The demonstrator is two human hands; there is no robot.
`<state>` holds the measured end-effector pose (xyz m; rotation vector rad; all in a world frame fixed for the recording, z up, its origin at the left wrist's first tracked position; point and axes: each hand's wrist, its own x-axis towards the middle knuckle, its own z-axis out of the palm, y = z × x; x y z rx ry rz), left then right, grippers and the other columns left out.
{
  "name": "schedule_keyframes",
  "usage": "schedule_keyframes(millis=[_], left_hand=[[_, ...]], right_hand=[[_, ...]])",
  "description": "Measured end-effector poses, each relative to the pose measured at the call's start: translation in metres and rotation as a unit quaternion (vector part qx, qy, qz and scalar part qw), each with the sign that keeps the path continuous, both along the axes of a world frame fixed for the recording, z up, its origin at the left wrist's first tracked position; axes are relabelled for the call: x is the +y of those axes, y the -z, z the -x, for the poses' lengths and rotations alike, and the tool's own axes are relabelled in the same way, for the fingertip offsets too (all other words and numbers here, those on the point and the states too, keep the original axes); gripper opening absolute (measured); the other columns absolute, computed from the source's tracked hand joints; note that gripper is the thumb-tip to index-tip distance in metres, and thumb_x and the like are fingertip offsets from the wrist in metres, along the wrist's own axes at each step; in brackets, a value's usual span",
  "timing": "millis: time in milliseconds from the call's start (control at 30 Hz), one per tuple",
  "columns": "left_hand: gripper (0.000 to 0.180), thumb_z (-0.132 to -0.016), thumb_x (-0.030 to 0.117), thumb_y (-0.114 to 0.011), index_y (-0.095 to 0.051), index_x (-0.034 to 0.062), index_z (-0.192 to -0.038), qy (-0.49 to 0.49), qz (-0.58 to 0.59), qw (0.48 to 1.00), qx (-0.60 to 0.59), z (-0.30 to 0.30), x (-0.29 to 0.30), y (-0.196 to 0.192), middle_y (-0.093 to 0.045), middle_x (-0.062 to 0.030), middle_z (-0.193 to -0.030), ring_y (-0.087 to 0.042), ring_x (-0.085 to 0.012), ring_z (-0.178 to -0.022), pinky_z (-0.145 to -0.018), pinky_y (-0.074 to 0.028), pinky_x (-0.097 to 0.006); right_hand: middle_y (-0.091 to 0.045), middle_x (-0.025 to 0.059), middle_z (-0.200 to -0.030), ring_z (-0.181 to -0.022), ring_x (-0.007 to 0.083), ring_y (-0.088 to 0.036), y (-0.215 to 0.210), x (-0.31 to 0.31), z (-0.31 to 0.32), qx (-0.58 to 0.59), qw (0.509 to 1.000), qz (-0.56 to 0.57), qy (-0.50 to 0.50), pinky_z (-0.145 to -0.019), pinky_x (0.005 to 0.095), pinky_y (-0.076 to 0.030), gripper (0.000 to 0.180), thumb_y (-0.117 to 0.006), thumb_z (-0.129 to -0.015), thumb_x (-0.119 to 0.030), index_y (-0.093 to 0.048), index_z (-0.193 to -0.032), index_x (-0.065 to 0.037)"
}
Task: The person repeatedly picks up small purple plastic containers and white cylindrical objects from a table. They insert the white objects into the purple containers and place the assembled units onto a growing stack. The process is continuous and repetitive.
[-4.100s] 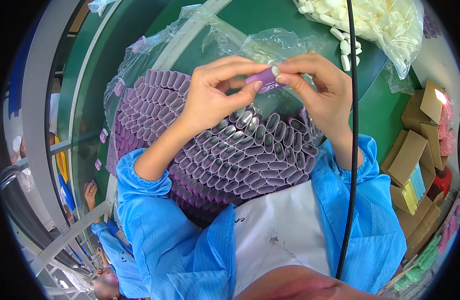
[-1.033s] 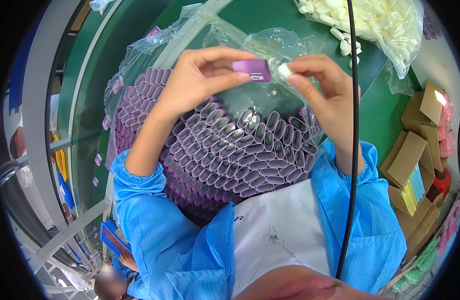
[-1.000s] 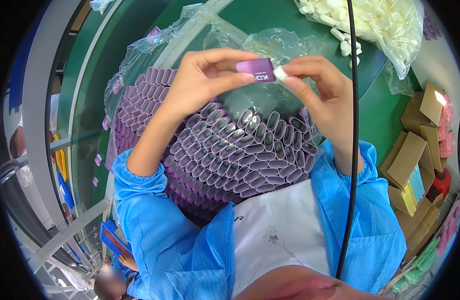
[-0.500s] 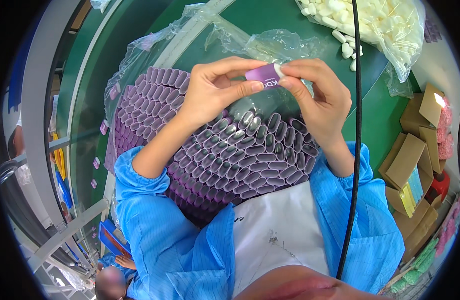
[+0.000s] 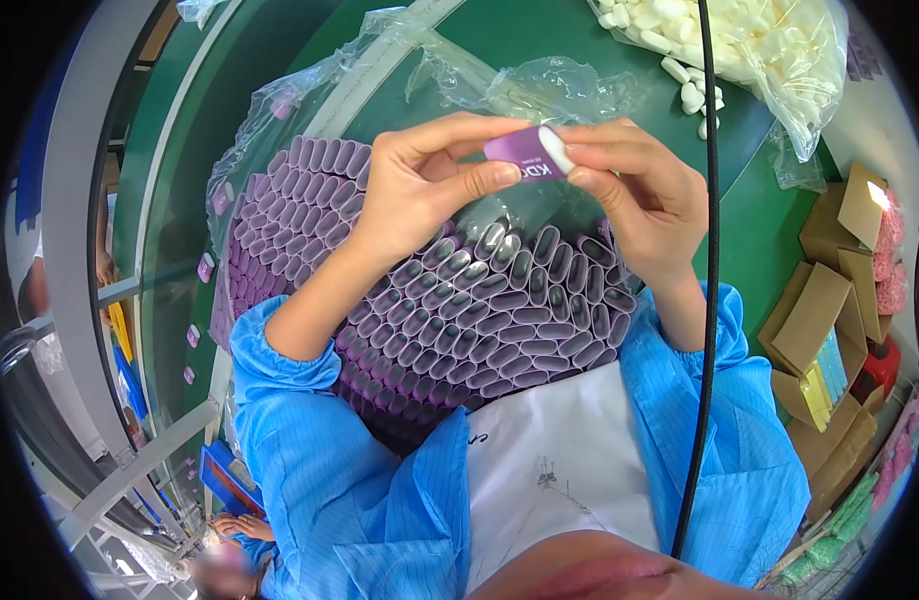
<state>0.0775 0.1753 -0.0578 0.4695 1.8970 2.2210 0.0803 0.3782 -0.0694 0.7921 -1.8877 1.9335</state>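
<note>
My left hand (image 5: 412, 190) pinches a small purple oval case (image 5: 516, 148) with white lettering between thumb and fingers, above the far part of the table. A white oval piece (image 5: 556, 150) sits in the case's right end. The thumb and fingertips of my right hand (image 5: 652, 205) are closed at that white end, touching its edge. Beneath both hands, many purple oval cases (image 5: 480, 310) stand packed in rows with their hollow ends up. Some lie partly under clear plastic film (image 5: 560, 88).
A clear bag of white oval pieces (image 5: 770, 60) lies at the far right, several loose white pieces (image 5: 692, 98) beside it. A black cable (image 5: 710, 300) hangs at the right. Cardboard boxes (image 5: 815, 315) stand farther right. Purple pieces (image 5: 206, 267) ride a green belt at left, near another person's hands (image 5: 242, 527).
My right fingertips have shifted slightly right, and more of the white piece shows. The left hand and purple case have moved slightly left. At left, the pieces on the belt have shifted.
</note>
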Motion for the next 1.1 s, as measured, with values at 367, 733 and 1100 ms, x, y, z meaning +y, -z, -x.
schedule_keyframes(millis=[367, 733, 1100], left_hand=[[0.030, -0.085, 0.006, -0.066, -0.064, 0.0002, -0.114, -0.124, 0.148, 0.980, 0.039, 0.041, -0.034, -0.019, -0.068, -0.0117, -0.101, -0.065, -0.0153, -0.092, -0.084, -0.051, -0.028], [0.039, -0.083, 0.022, -0.064, -0.063, 0.0124, -0.122, -0.251, 0.701, 0.623, 0.238, 0.159, -0.203, 0.051, -0.062, -0.0162, -0.113, -0.056, -0.0282, -0.109, -0.092, -0.044, -0.034], [0.041, -0.074, 0.029, -0.077, -0.065, 0.0051, -0.104, 0.236, 0.469, 0.838, 0.145, -0.004, -0.005, -0.026, -0.061, -0.0108, -0.081, -0.061, -0.0217, -0.068, -0.061, -0.049, -0.032]], right_hand=[[-0.070, 0.0106, -0.093, -0.080, 0.0141, -0.065, -0.013, 0.017, 0.009, -0.091, 0.984, 0.050, 0.145, -0.072, 0.0255, -0.050, 0.021, -0.068, -0.083, -0.003, -0.066, -0.104, 0.001], [-0.062, 0.0084, -0.074, -0.069, 0.0250, -0.060, 0.025, 0.093, 0.056, -0.058, 0.789, -0.457, 0.406, -0.061, 0.0368, -0.047, 0.027, -0.072, -0.079, -0.029, -0.065, -0.083, -0.003], [-0.061, 0.0141, -0.083, -0.083, 0.0310, -0.059, 0.041, 0.069, 0.071, 0.051, 0.774, -0.531, 0.341, -0.073, 0.0395, -0.048, 0.016, -0.064, -0.079, -0.011, -0.062, -0.093, -0.002]])
